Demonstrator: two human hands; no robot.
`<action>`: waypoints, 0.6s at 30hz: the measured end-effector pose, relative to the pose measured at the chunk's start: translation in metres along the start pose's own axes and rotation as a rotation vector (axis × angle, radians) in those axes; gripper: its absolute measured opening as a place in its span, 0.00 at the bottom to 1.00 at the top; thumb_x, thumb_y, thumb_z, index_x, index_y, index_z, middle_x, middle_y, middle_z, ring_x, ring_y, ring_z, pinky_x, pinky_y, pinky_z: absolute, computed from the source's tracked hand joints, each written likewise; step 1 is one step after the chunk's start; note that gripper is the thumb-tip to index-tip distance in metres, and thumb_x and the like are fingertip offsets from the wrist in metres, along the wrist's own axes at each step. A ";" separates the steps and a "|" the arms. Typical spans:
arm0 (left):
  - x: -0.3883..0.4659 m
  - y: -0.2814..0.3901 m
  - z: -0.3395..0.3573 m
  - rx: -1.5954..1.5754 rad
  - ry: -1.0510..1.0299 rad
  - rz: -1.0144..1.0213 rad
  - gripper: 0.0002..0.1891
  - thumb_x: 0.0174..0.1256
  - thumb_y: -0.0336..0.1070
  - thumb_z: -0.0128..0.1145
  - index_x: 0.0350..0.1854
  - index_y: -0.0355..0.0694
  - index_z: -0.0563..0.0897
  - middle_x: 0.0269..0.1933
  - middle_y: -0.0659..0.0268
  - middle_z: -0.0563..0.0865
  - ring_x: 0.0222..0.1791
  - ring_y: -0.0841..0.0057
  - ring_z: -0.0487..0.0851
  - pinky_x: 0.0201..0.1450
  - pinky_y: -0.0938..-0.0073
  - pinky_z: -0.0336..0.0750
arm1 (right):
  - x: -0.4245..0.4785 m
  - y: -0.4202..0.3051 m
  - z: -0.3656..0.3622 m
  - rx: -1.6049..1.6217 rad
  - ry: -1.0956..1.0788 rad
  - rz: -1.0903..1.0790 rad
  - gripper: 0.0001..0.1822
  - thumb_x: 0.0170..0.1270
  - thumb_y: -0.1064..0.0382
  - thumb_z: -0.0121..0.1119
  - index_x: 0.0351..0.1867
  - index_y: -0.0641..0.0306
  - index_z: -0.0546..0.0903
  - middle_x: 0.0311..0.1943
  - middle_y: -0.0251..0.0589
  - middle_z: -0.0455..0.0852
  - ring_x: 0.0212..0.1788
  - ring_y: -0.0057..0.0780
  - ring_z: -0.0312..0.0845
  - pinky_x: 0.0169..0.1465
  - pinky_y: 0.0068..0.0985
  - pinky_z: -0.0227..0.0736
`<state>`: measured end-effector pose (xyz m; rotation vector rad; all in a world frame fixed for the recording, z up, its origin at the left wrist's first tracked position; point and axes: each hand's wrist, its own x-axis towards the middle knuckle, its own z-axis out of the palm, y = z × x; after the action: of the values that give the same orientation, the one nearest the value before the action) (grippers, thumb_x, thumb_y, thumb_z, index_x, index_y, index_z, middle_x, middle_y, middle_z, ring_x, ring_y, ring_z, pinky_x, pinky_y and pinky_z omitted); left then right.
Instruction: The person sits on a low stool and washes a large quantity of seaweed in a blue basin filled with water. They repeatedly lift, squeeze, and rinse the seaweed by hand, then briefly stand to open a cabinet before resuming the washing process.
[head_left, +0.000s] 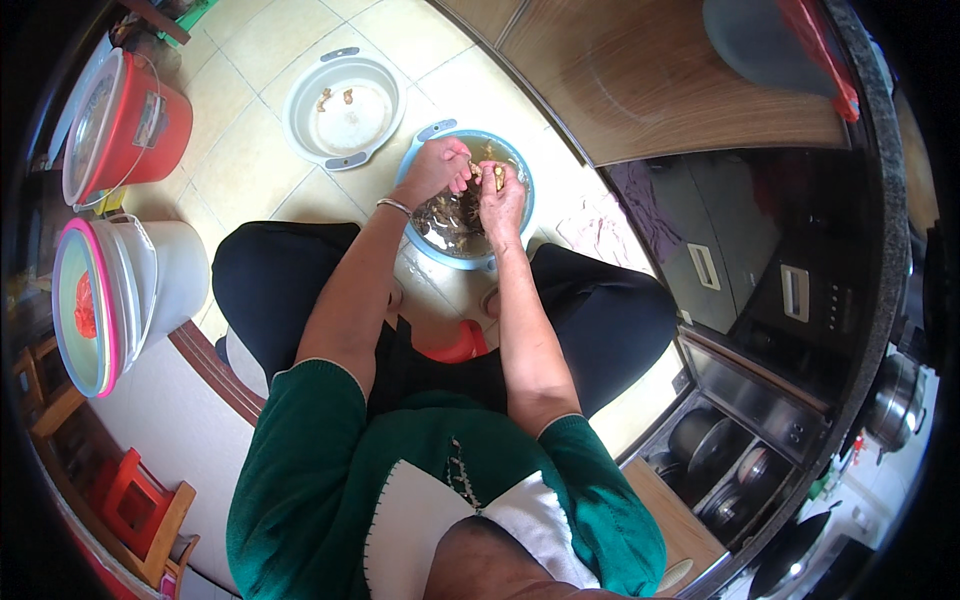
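Note:
A round blue basin with murky water and dark, root-like pieces stands on the floor between my knees. Over it, my right hand grips a knobbly yellowish root piece, possibly ginger or a similar rhizome. My left hand, with a bangle on the wrist, meets it from the left, its fingertips pinched at a small pinkish-brown end of a piece. Whether both hands touch one piece is too small to tell. Up and left of the blue basin, a grey basin holds a couple of small brown pieces.
Red and white lidded buckets stand at the left. A crumpled cloth lies on the tiles beside the wooden cabinet at the right. An open drawer holds pots. Something red is beneath me.

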<state>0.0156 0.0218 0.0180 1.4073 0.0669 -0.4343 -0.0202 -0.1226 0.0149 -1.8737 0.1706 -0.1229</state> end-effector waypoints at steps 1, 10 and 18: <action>-0.001 0.002 -0.001 -0.017 -0.001 -0.005 0.05 0.66 0.29 0.52 0.35 0.34 0.79 0.27 0.65 0.83 0.26 0.82 0.81 0.29 0.83 0.76 | 0.000 0.003 0.000 -0.004 -0.007 0.013 0.08 0.70 0.63 0.54 0.39 0.65 0.81 0.24 0.30 0.80 0.25 0.16 0.70 0.29 0.18 0.66; -0.004 0.008 0.003 0.029 -0.116 0.075 0.06 0.65 0.30 0.57 0.38 0.32 0.80 0.29 0.68 0.84 0.25 0.85 0.78 0.28 0.86 0.74 | 0.001 0.001 0.001 0.203 -0.025 0.180 0.08 0.69 0.67 0.52 0.40 0.67 0.81 0.27 0.38 0.82 0.31 0.24 0.77 0.39 0.24 0.72; 0.000 -0.003 0.004 0.540 0.020 0.378 0.05 0.54 0.30 0.61 0.28 0.33 0.82 0.21 0.62 0.83 0.22 0.80 0.81 0.27 0.74 0.75 | -0.003 -0.002 0.001 -0.050 -0.011 0.085 0.07 0.67 0.66 0.55 0.38 0.67 0.80 0.27 0.37 0.82 0.30 0.24 0.77 0.38 0.25 0.73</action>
<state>0.0140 0.0179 0.0158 1.9058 -0.3185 -0.1211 -0.0232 -0.1203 0.0167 -1.9138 0.2473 -0.0511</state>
